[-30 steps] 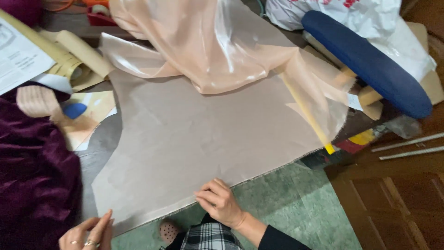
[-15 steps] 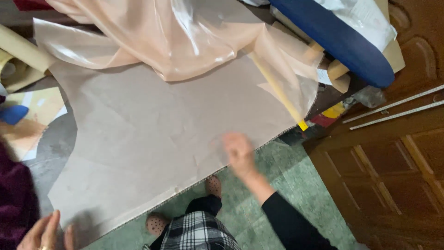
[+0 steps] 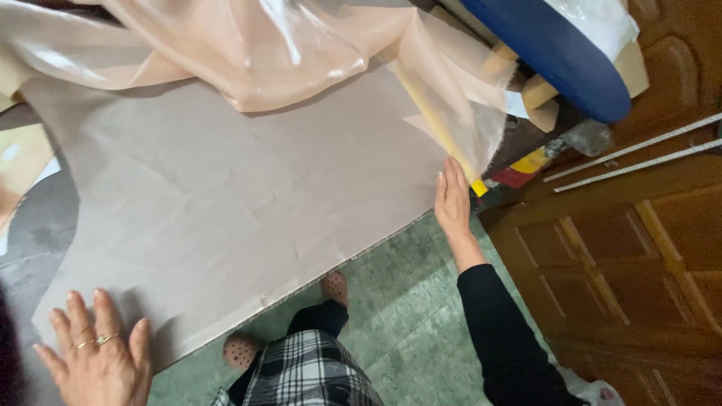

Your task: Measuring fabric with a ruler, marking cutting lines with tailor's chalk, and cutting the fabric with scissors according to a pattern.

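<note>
Fabric (image 3: pixel 248 203) lay pinned flat: left hand (image 3: pixel 98 361) splayed open on its near corner, right hand (image 3: pixel 453 199) open-fingered, pressing its right edge.

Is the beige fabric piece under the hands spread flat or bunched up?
Spread flat: the beige fabric piece lies smooth on the table, left hand and right hand pressing its corners. The sheer fabric beyond is bunched.

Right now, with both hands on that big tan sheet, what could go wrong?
1. The shiny peach fabric is heaped on the tan sheet's far edge; it might slide down over it.
2. The right hand presses right by a wooden ruler under the fabric, so it could bump it.
3. The left hand holds only a corner near the table edge; the sheet may slip off.
</note>
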